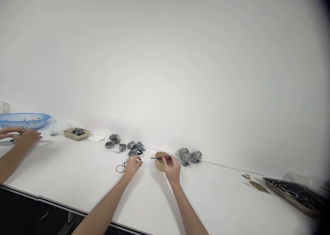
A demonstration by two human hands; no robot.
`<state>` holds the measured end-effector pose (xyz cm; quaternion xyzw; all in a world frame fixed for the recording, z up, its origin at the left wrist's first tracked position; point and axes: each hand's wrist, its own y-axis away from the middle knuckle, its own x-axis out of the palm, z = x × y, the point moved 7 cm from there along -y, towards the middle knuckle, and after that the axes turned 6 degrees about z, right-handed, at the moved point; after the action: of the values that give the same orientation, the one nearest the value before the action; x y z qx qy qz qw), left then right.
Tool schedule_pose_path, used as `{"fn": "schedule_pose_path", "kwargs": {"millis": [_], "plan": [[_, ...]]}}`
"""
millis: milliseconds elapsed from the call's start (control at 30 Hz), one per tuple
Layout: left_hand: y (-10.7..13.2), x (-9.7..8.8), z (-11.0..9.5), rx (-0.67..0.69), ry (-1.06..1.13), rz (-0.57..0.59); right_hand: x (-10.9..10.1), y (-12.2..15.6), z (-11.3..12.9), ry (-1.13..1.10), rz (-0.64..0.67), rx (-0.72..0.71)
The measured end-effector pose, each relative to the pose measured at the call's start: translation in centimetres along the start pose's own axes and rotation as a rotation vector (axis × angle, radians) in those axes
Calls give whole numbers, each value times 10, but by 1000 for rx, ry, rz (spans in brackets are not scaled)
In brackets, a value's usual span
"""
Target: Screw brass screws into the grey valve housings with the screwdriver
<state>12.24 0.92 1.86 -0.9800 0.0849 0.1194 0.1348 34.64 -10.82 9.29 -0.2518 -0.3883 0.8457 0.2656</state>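
While the right hand (172,168) grips the little tan cup (159,162) by its rim, tipped so the mouth faces left, a thin dark stick (154,158) pokes out of it. The stick's long axis runs left-right and points straight at the left hand (133,165). That hand sits just left of the cup with fingers curled and pinched together, but honestly I can't tell if there's anything in the pinch. A black ring (120,168) lies flat on the white table (77,180) just left of the left hand, so that hand is clearly the nearer one to it. Grey metal parts (123,145) sit farther back, with another clump (190,156) right of the cup. Far left, another person's hands (25,137) rest by a blue basket (24,119).
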Motion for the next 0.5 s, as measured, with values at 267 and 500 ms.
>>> {"fn": "schedule_pose_path", "kwargs": {"millis": [267,500], "plan": [[6,7,-22,123,75,82,41,15,11,-22,508,-71],[14,16,-38,164,186,187,58,37,-4,-11,721,-5]]}}
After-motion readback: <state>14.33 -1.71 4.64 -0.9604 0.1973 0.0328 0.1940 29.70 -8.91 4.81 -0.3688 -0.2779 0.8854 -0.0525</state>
